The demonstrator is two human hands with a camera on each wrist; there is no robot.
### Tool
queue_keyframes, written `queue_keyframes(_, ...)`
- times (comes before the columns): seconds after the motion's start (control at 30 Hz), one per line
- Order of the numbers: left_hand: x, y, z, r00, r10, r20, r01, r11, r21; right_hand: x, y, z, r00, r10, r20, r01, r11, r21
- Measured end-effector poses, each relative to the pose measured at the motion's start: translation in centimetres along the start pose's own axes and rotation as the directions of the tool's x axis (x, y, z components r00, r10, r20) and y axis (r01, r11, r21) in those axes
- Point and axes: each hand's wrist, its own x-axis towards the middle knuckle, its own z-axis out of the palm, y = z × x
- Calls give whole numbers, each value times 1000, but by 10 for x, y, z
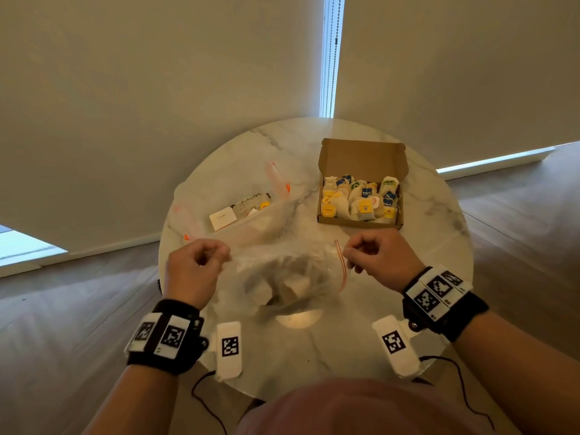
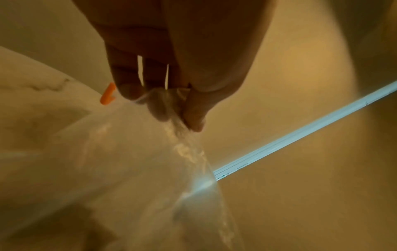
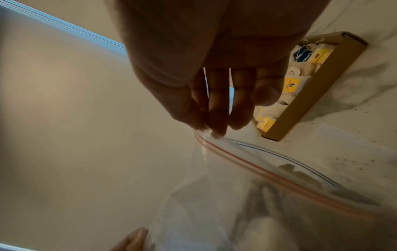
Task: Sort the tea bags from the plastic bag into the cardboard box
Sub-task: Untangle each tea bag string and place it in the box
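Clear plastic bag (image 1: 282,277) hangs stretched between both hands above the near part of the marble counter (image 1: 314,350), with pale tea bags (image 1: 292,287) bunched inside it. The left hand (image 1: 196,271) pinches one edge of the film, and the right hand (image 1: 381,255) pinches the red zip strip on the other side. Beyond the right hand, the open cardboard box (image 1: 361,158) sits on the counter, crowded with tea bags bearing yellow and blue tags.
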Motion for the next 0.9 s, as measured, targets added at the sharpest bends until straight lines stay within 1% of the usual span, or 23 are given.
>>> queue_keyframes(0.07,-7,-7,-1,997,-10,73,6,999,46,-4,5,1,999,6,46,-4,999,-39)
queue_keyframes(0.13,-9,-10,0,998,8,63,-11,998,58,-5,9,4,998,8,55,-5,998,-62)
queue_keyframes(0.23,-10,-11,-2,999,26,41,-27,999,28,-6,12,6,998,20,51,-17,999,-45)
queue_keyframes(0.27,-11,-12,-1,999,37,39,-39,997,60,-5,12,7,998,28,60,-25,998,-53)
queue_keyframes(0.3,-11,-12,-1,998,61,25,-63,990,123,-4,12,8,996,41,74,-36,997,-71)
queue_keyframes(0.33,-12,-10,-1,993,116,0,-113,972,205,-2,11,8,994,60,91,-52,995,-91)
queue_keyframes(0.37,-14,-5,0,978,207,-21,-193,941,279,0,11,9,992,79,103,-68,992,-104)
queue_keyframes(0.4,-16,3,1,946,324,-12,-304,899,315,3,10,10,990,94,109,-82,991,-108)
queue_keyframes(0.43,-20,13,3,904,425,50,-418,853,314,7,8,11,989,102,111,-90,990,-106)
queue_keyframes(0.47,-24,25,8,862,476,174,-506,816,278,11,5,11,988,102,114,-91,991,-102)
queue_keyframes(0.5,-29,37,14,816,464,344,-553,799,237,15,2,12,988,100,120,-89,991,-96)
queue_keyframes(0.53,-35,47,25,754,389,529,-570,788,233,19,-1,13,987,99,130,-88,992,-91)
queue_keyframes(0.57,-39,56,37,672,286,683,-599,752,275,24,-4,15,985,102,141,-89,992,-89)
queue_keyframes(0.6,-43,62,51,598,195,777,-651,684,329,28,-6,16,983,104,149,-91,992,-92)
queue_keyframes(0.63,-47,66,65,560,135,818,-700,605,379,33,-8,18,983,108,148,-95,991,-95)
queue_keyframes(0.67,-48,68,77,557,102,824,-730,533,427,37,-9,18,983,113,142,-100,990,-97)
queue_keyframes(0.7,-49,66,88,571,77,817,-741,476,473,40,-10,18,984,117,136,-104,990,-98)
queue_keyframes(0.77,-49,62,104,621,46,782,-727,407,553,45,-10,17,983,115,141,-103,990,-92)
queue_keyframes(0.83,-46,59,111,686,20,727,-674,394,625,47,-8,16,975,112,190,-96,991,-93)
queue_keyframes(0.9,-41,56,114,758,5,653,-591,429,683,49,-1,13,967,108,231,-88,991,-97)
